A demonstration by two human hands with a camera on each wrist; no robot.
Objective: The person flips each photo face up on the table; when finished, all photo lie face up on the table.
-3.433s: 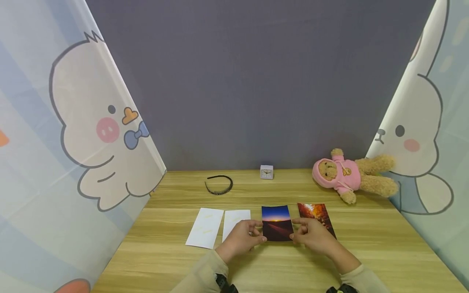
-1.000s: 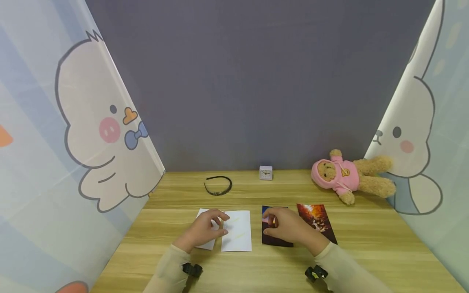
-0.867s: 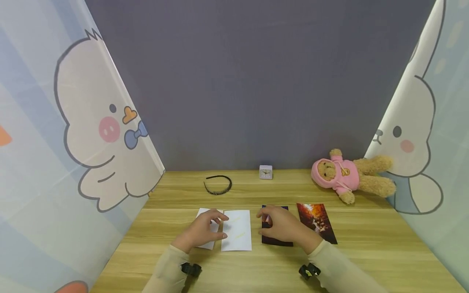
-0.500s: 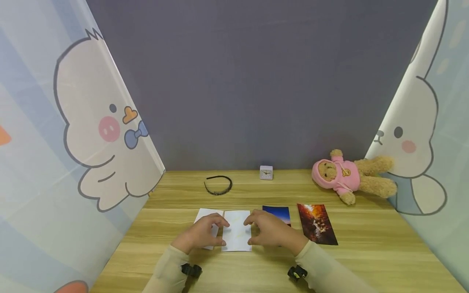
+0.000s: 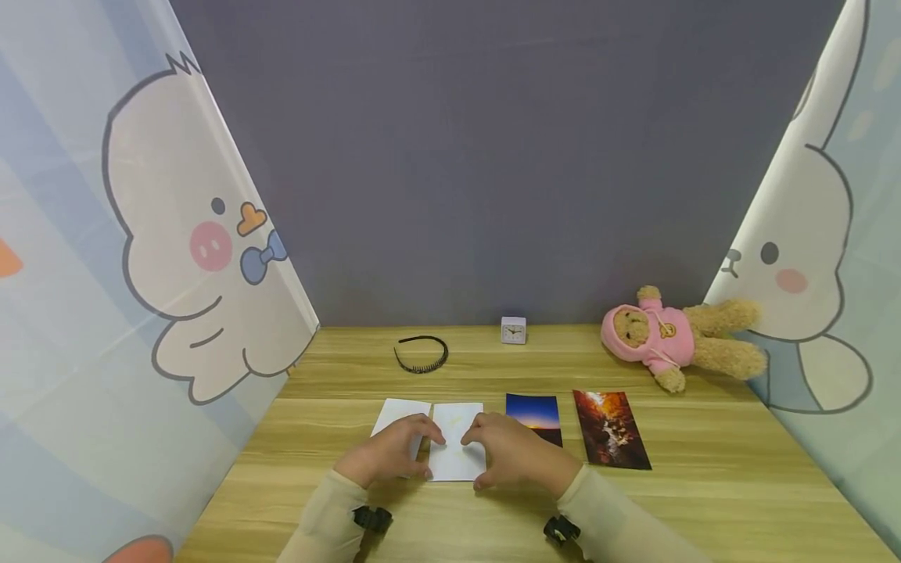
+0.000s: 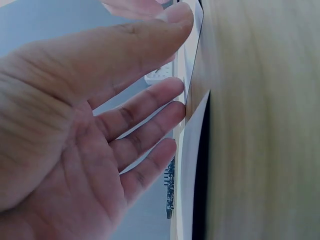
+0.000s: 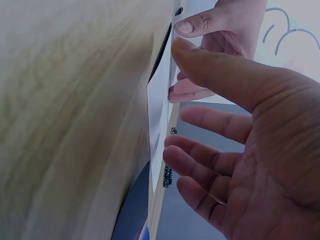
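Note:
A blank white card (image 5: 457,461) with faint yellow strips lies face-down between both hands. My left hand (image 5: 390,450) is at its left edge, over the second white card (image 5: 401,410), with thumb and fingers apart. My right hand (image 5: 517,453) is at the card's right edge, fingers loosely bent and thumb spread near the lower corner. In the right wrist view the fingertips hover close to the white card (image 7: 158,115). Neither hand grips anything. The sunset photo (image 5: 533,411) is partly hidden behind the right hand. An autumn-forest photo (image 5: 611,430) lies to its right.
All this is on a wooden table (image 5: 338,375). Toward the back are a black toothed headband (image 5: 425,367), a small white clock (image 5: 513,331) and a teddy bear in a pink hoodie (image 5: 669,332). A grey panel (image 5: 507,172) stands behind.
Both hands have let go of the sunset photo, which lies on the table. My right hand has moved left across it to the white card; my left hand went left, then slightly right.

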